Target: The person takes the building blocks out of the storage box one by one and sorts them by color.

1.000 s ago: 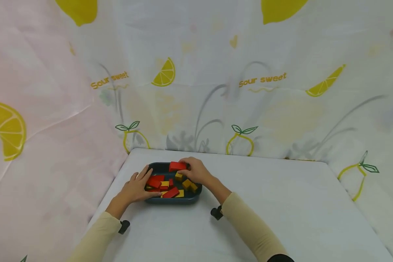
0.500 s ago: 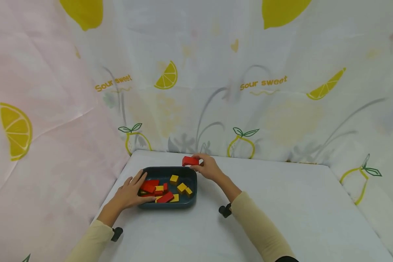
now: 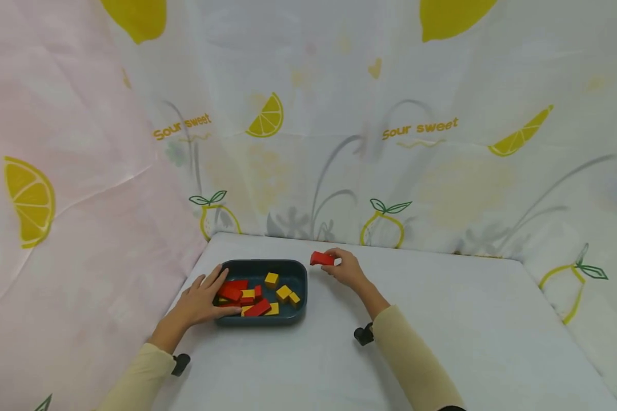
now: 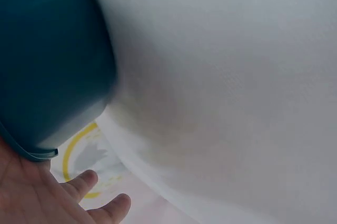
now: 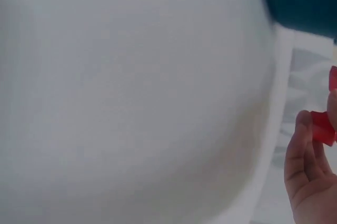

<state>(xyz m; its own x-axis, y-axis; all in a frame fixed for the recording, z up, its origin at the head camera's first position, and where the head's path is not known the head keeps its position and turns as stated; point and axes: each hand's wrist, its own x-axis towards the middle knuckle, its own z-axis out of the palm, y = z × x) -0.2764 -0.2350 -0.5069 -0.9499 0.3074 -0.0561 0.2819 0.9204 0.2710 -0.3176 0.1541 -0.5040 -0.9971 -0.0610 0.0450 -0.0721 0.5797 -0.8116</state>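
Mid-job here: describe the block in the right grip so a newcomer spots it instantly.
On the left part of the white table sits a dark teal tray. Just right of its back right corner, the right grip holds a red block. It's the only block outside the tray; the other visible blocks lie inside.

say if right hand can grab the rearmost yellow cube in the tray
Probably not as is: the right hand grips a red block, though nothing covers that yellow cube in the tray.

I'm seeing a white table [image 3: 473,325], lemon-print sheet [image 3: 334,91] behind it, pinkish at left, "Sour sweet" lettering [image 3: 420,129] twice.
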